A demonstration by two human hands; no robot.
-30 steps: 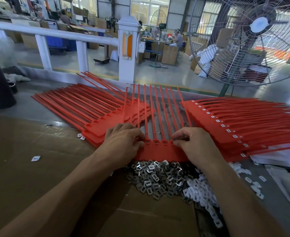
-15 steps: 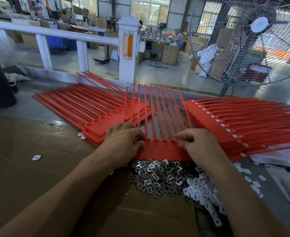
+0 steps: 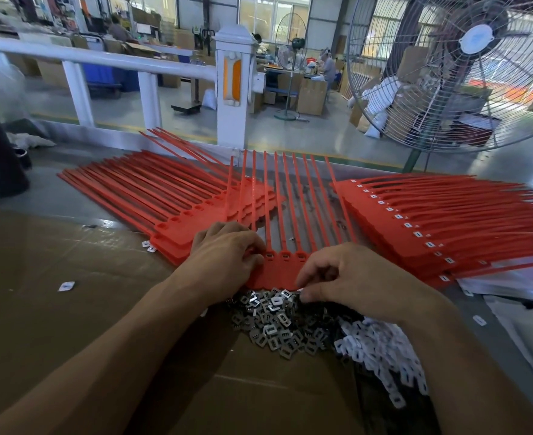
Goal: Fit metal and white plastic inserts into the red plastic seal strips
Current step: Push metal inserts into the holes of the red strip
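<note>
We keep the red strip set (image 3: 277, 271) flat in front of us, its long tails fanned away toward the railing (image 3: 102, 59), so the row of square sockets sits right at our fingertips. Our left hand (image 3: 227, 255) lies curled over the left end of that set, fingers bent down onto the plastic, likely to pin it so it cannot slide while parts go in. Our right hand (image 3: 349, 277) hovers at the near edge with fingers curled toward the thumb, touching the top of the metal clips (image 3: 274, 324); whether it already pinches one we cannot tell (the fingertips hide it). The clips are heaped just below the strips, and the white clips (image 3: 375, 356) lie beside them to the right, both within a short reach. Unfilled strips (image 3: 152, 196) are stacked on the left and strips already showing white inserts (image 3: 431, 221) on the right, which suggests work passes left to right.
</note>
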